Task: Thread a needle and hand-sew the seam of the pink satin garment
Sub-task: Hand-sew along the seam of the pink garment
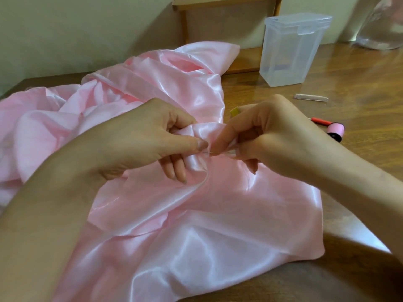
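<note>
The pink satin garment [196,225] lies spread and bunched over the wooden table [359,79]. My left hand [150,138] pinches a raised fold of the satin between thumb and fingers. Facing it, my right hand [261,136] pinches the same fold from the right, thumb and forefinger pressed together. A thin needle [207,152] shows as a short glint between the two thumbs. Which hand grips the needle I cannot tell. No thread is visible.
A clear lidded plastic box [292,49] stands at the back right. Near it lie a small clear tube [310,97], a red-handled tool [321,121] and a pink thread spool [335,131]. A small yellow object [235,111] peeks out behind my right hand.
</note>
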A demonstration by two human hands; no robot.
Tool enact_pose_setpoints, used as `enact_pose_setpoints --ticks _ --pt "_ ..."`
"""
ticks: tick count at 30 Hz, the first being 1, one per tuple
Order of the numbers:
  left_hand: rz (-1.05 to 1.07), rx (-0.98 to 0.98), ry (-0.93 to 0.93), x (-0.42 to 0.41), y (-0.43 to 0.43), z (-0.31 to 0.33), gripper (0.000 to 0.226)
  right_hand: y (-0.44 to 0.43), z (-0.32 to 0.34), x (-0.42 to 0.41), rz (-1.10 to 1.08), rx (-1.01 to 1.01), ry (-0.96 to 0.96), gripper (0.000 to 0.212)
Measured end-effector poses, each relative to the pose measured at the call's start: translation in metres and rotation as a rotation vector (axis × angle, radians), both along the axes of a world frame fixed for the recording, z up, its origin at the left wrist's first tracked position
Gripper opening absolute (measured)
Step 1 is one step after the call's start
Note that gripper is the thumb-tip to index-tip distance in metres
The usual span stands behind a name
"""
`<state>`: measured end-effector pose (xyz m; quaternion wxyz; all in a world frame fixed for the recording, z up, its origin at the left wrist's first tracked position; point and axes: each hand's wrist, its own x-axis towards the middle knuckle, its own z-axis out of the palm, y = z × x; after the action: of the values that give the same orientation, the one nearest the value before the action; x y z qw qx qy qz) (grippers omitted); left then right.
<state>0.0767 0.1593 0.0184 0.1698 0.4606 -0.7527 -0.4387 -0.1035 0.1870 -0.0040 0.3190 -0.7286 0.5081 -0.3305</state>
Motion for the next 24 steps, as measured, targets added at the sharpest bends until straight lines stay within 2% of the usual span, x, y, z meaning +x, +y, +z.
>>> enact_pose_setpoints --ticks 13,19,24 --pt "-0.003 -0.030 0.011 -0.001 -0.001 0.000 0.022 0.001 0.001 0.002 -0.008 -0.024 0.013 0.035" --pt "0.025 -0.153 0.011 -0.007 0.001 -0.006 0.017 0.005 -0.004 0.010 -0.150 -0.120 0.098 0.041" --pt "0.020 -0.228 -0.021 -0.013 0.003 -0.011 0.012 0.007 -0.013 0.017 -0.227 -0.176 0.060 0.032"
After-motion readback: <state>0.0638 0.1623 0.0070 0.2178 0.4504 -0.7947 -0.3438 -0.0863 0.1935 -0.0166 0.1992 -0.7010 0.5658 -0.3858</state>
